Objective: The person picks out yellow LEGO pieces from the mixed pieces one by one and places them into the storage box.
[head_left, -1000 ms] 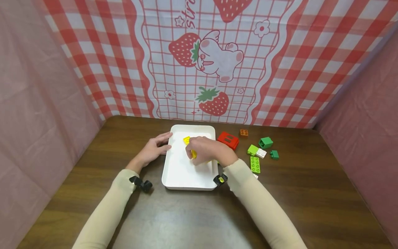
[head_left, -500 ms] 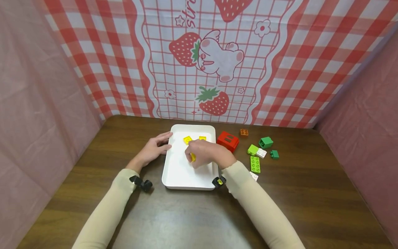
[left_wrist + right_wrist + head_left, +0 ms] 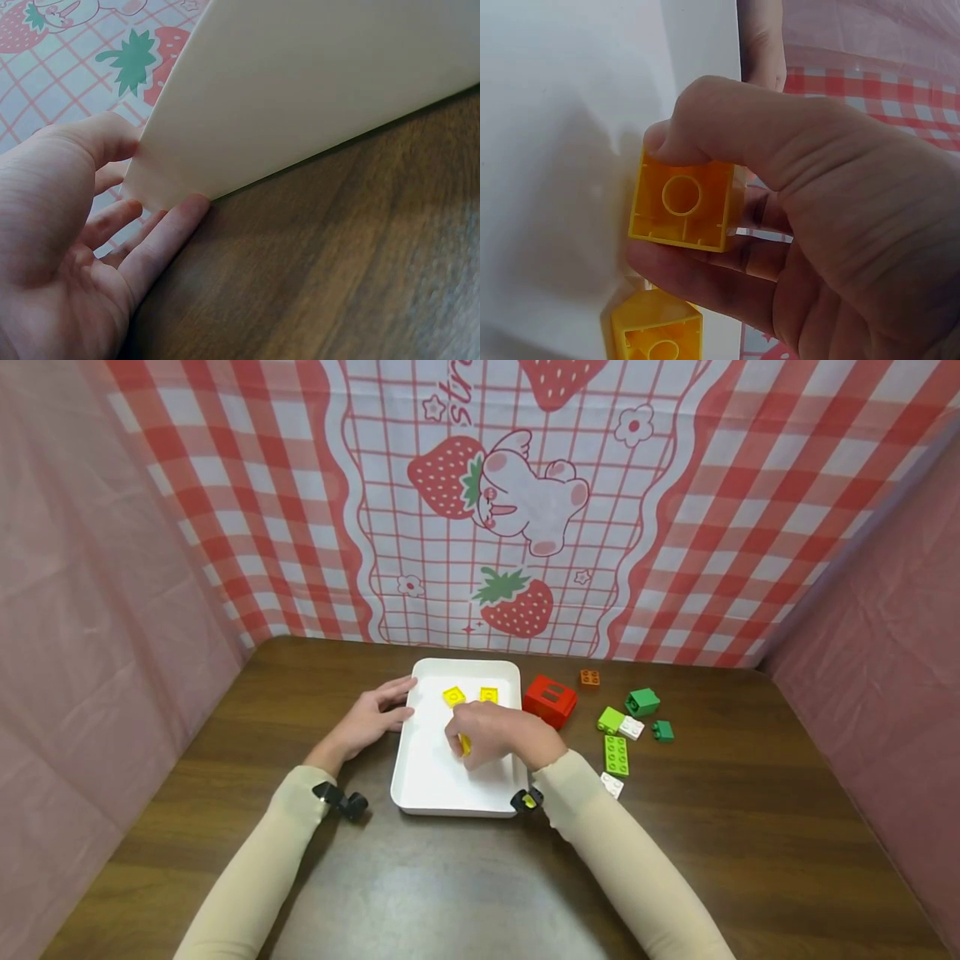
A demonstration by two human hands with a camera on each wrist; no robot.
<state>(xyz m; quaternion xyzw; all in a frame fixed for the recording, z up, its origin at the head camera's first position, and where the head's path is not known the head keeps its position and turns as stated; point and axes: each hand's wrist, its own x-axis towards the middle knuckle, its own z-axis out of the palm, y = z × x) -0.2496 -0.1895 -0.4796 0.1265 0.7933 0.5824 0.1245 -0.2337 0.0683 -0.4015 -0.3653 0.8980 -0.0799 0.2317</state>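
A white tray [image 3: 427, 785] lies on the table in the head view. Over its middle, my right hand [image 3: 491, 733] pinches a yellow toy brick [image 3: 682, 196] between thumb and fingers. The brick's hollow underside, with a round tube, faces the right wrist camera. Two more yellow bricks sit in the tray's far part, a left one [image 3: 453, 696] and a right one [image 3: 488, 694]. My left hand [image 3: 372, 718] rests against the tray's left side. In the left wrist view its fingers [image 3: 169, 238] are extended and touch the outer wall.
Right of the tray stands a red block [image 3: 551, 700]. Past it lie an orange brick [image 3: 590, 677], a green block [image 3: 642, 702], a small dark green brick [image 3: 663, 731], lime bricks [image 3: 616, 756] and white bricks [image 3: 611, 785]. A checked cloth [image 3: 285, 527] hangs behind the table.
My right hand has shifted slightly toward the near side with the yellow brick, bringing the right-hand yellow brick in the tray into view. My left hand stays in place.
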